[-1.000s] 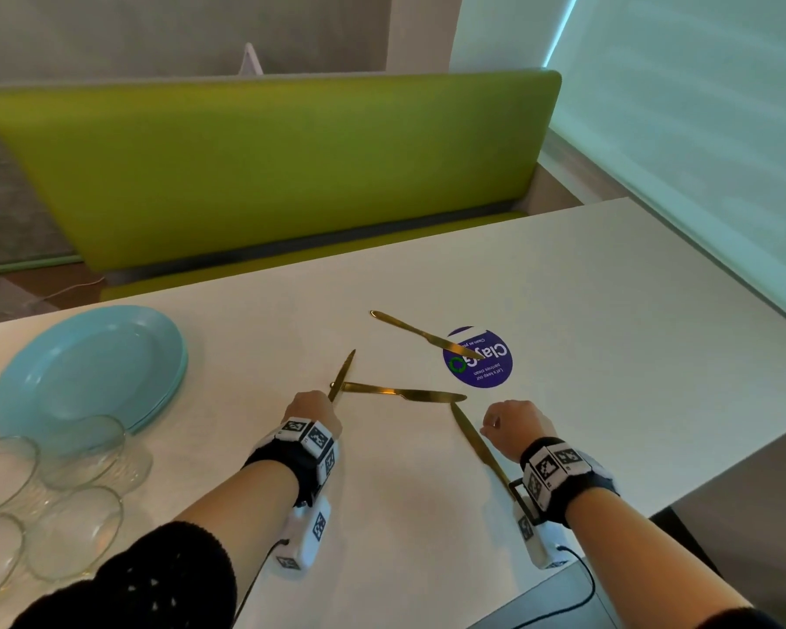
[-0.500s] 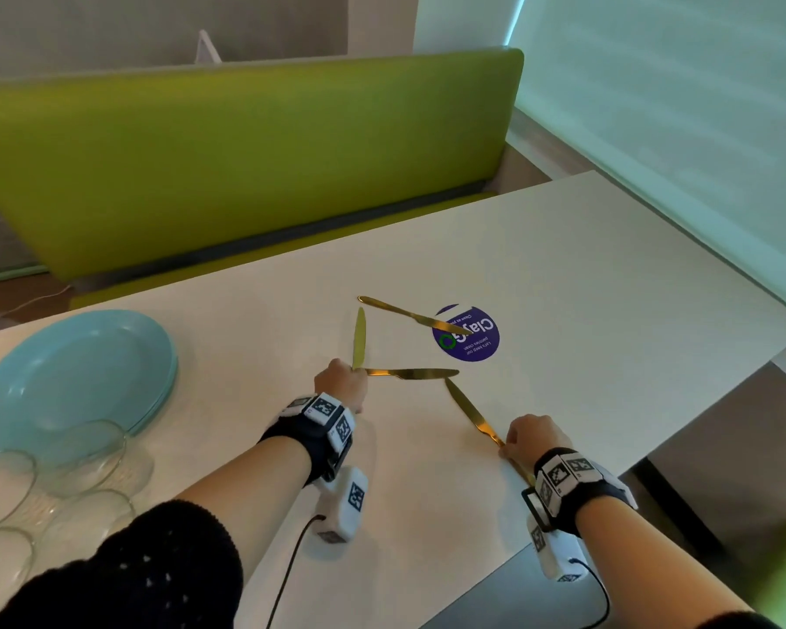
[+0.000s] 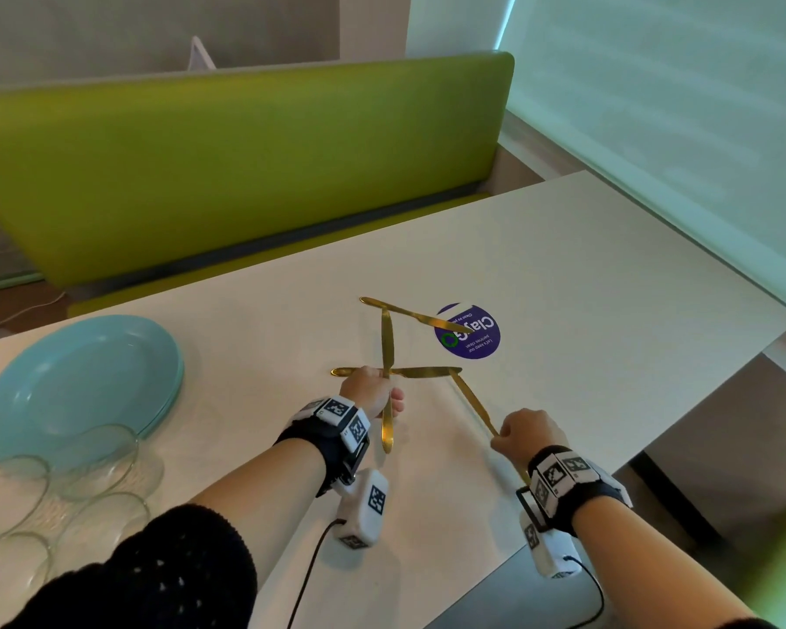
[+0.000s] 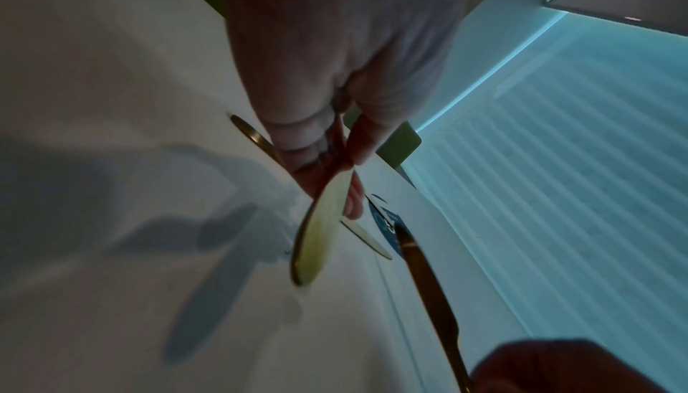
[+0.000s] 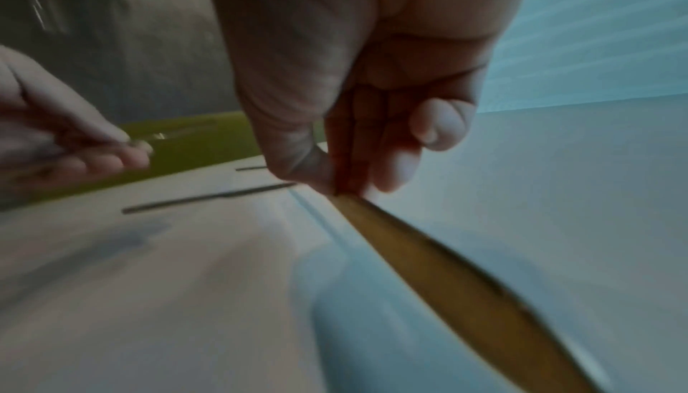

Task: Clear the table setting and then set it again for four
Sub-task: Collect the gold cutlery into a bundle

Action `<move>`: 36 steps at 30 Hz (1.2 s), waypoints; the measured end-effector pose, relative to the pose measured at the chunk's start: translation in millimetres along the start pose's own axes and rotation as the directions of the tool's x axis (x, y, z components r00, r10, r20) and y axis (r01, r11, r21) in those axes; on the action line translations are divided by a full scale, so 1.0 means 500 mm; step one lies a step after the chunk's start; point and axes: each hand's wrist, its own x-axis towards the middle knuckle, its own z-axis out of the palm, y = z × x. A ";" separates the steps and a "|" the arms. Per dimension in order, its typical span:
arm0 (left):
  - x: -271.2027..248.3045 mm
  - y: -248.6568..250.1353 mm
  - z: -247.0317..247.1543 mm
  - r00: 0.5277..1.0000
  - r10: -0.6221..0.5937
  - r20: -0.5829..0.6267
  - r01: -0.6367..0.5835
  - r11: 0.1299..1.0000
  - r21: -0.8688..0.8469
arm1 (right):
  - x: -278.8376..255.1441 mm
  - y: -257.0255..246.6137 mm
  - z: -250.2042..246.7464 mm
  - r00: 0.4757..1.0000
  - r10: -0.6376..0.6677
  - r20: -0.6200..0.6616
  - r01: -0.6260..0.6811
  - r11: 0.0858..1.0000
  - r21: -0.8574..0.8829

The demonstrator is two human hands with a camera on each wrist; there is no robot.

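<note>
Pinching one gold knife [image 3: 387,351] between thumb and curled fingers, the left hand [image 3: 369,393] lifts it; the right hand [image 3: 528,433] grips another knife [image 3: 473,398].

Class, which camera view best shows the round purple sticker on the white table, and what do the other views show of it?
The head view shows the round purple sticker best: whole, sharp, with a gold knife tip lying over it. The left wrist view catches only a dark blue sliver beyond the left hand. The right wrist view does not show it.
</note>
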 end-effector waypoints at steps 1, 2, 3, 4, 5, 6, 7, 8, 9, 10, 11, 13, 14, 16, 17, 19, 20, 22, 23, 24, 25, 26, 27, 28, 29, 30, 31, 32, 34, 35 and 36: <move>0.000 -0.002 -0.002 1.000 -0.002 0.003 0.002 1.000 0.011 | -0.001 -0.017 -0.009 1.000 -0.028 -0.013 0.029 0.998 0.062; -0.001 -0.004 -0.004 1.000 0.002 -0.002 -0.002 1.000 0.020 | -0.002 -0.037 -0.018 0.998 -0.061 -0.025 0.063 0.989 0.133; -0.001 -0.005 -0.005 1.000 0.004 -0.006 -0.004 1.000 0.023 | -0.002 -0.058 -0.027 0.995 -0.094 -0.039 0.100 0.975 0.201; 0.001 -0.007 -0.005 1.000 0.009 -0.007 -0.009 1.000 0.012 | -0.002 -0.080 -0.035 0.991 -0.122 -0.056 0.132 0.955 0.267; 0.000 -0.006 -0.006 1.000 0.007 -0.002 -0.007 1.000 -0.001 | -0.002 -0.101 -0.041 0.988 -0.138 -0.066 0.152 0.930 0.336; -0.001 -0.006 -0.008 1.000 0.007 0.004 -0.007 1.000 -0.015 | -0.001 -0.122 -0.047 0.986 -0.149 -0.068 0.164 0.903 0.396; -0.003 -0.005 -0.009 1.000 0.006 0.013 -0.006 1.000 -0.024 | 0.000 -0.142 -0.049 0.985 -0.159 -0.064 0.171 0.882 0.440; -0.005 -0.004 -0.010 1.000 0.012 0.021 -0.011 0.999 -0.039 | 0.000 -0.161 -0.050 0.984 -0.169 -0.055 0.175 0.863 0.474; -0.007 -0.003 -0.011 0.999 0.016 0.031 -0.015 0.999 -0.039 | 0.001 -0.178 -0.049 0.983 -0.178 -0.040 0.173 0.844 0.508; -0.008 -0.002 -0.014 0.999 0.022 0.036 -0.022 1.000 -0.021 | 0.002 -0.194 -0.048 0.983 -0.184 -0.022 0.166 0.823 0.543; -0.009 -0.001 -0.017 0.999 0.027 0.039 -0.027 1.000 0.007 | 0.004 -0.207 -0.045 0.983 -0.185 -0.006 0.155 0.804 0.574; -0.010 -0.002 -0.029 0.999 0.034 0.038 -0.035 0.999 0.026 | 0.009 -0.227 -0.041 0.985 -0.173 0.019 0.126 0.786 0.606; -0.009 -0.003 -0.037 0.999 0.036 0.034 -0.037 0.999 0.026 | 0.011 -0.236 -0.041 0.985 -0.167 0.036 0.110 0.782 0.613; -0.003 -0.009 -0.052 0.999 0.045 0.002 -0.045 0.996 0.078 | 0.014 -0.253 -0.040 0.983 -0.170 0.073 0.090 0.782 0.617; -0.002 -0.012 -0.059 0.999 0.048 -0.013 -0.047 0.993 0.109 | 0.016 -0.262 -0.039 0.980 -0.177 0.085 0.088 0.782 0.618; 0.003 -0.019 -0.071 0.999 0.042 -0.025 -0.039 0.991 0.129 | 0.017 -0.283 -0.038 0.977 -0.192 0.097 0.089 0.773 0.629; 0.008 -0.024 -0.076 0.999 0.037 -0.023 -0.034 0.990 0.134 | 0.016 -0.293 -0.037 0.975 -0.198 0.100 0.091 0.768 0.634; 0.015 -0.028 -0.088 0.999 0.042 -0.023 -0.038 0.990 0.138 | 0.015 -0.315 -0.035 0.972 -0.210 0.105 0.097 0.767 0.635; 0.017 -0.028 -0.094 0.999 0.044 -0.026 -0.040 0.991 0.128 | 0.015 -0.325 -0.034 0.970 -0.217 0.107 0.103 0.770 0.630; 0.019 -0.027 -0.101 0.999 0.042 -0.025 -0.039 0.994 0.101 | 0.015 -0.335 -0.033 0.968 -0.227 0.107 0.115 0.779 0.617; 0.023 -0.027 -0.108 0.999 0.038 -0.015 -0.036 0.997 0.070 | 0.015 -0.345 -0.033 0.965 -0.240 0.101 0.134 0.790 0.598; 0.025 -0.027 -0.114 1.000 0.031 -0.006 -0.030 0.999 0.045 | 0.014 -0.353 -0.032 0.962 -0.255 0.094 0.156 0.801 0.578; 0.027 -0.027 -0.120 1.000 0.028 -0.004 -0.028 0.999 0.024 | 0.015 -0.361 -0.030 0.959 -0.269 0.087 0.175 0.807 0.564; 0.029 -0.027 -0.125 1.000 0.027 -0.008 -0.027 1.000 0.003 | 0.016 -0.369 -0.028 0.957 -0.281 0.077 0.192 0.807 0.558; 0.033 -0.030 -0.129 0.999 0.028 -0.019 -0.029 0.999 -0.027 | 0.017 -0.375 -0.025 0.954 -0.293 0.068 0.207 0.801 0.562; 0.037 -0.034 -0.132 0.999 0.026 -0.037 -0.028 0.998 -0.054 | 0.018 -0.381 -0.024 0.950 -0.305 0.060 0.217 0.790 0.573; 0.040 -0.036 -0.134 0.998 0.025 -0.057 -0.029 0.997 -0.077 | 0.020 -0.386 -0.022 0.947 -0.315 0.056 0.225 0.778 0.586; 0.043 -0.038 -0.136 0.997 0.019 -0.076 -0.026 0.996 -0.087 | 0.022 -0.391 -0.022 0.944 -0.326 0.053 0.232 0.770 0.594; 0.048 -0.041 -0.140 0.994 0.007 -0.108 -0.016 0.997 -0.082 | 0.029 -0.397 -0.024 0.934 -0.354 0.053 0.261 0.774 0.577; 0.052 -0.043 -0.142 0.992 0.003 -0.130 -0.012 0.997 -0.071 | 0.034 -0.399 -0.027 0.928 -0.371 0.047 0.286 0.786 0.549; 0.055 -0.045 -0.145 0.987 -0.001 -0.158 -0.009 0.998 -0.063 | 0.041 -0.399 -0.031 0.924 -0.381 0.032 0.316 0.807 0.499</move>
